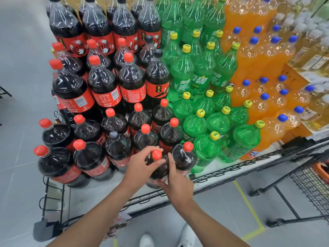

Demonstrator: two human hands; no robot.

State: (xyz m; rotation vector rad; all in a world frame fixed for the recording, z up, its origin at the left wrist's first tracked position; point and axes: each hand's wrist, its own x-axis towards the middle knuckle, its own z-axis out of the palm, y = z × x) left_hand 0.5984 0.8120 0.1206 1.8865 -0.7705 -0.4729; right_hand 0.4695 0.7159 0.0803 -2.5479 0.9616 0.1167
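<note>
1. My left grip (140, 164) is closed on the held cola bottle (158, 172). The fingers and thumb curl round the neck directly at its red cap (156, 154).
2. My right grip (178, 182) holds the body of the same bottle. The thumb lies up along the near side and the fingers wrap round the right side, low down.
3. Both grips therefore hold one item, and neither is wide.
4. The held cola bottle stands at the front edge of the lowest wire shelf (231, 171), in the front row of the cola stock, cap upward.
5. I cannot tell whether its base rests on the shelf or is just clear of it, since my grips and the bottle body hide the base.
6. Just right of it, close enough to appear touching, stands a red-capped cola bottle (184, 157).
7. To its left, near but apart, stands a black-capped cola bottle (118, 145).
8. Further cola bottles fill the tiers behind and above.
9. The green soda bottles (206, 148) with yellow caps occupy the next column to the right.
10. The orange soda bottles (272, 131) with blue caps stand beyond them.
11. A black wire cart (309, 177) stands on the grey floor (21, 157) at the right, well apart from my grips.
12. A yellow floor line (249, 209) runs below the shelf front.
</note>
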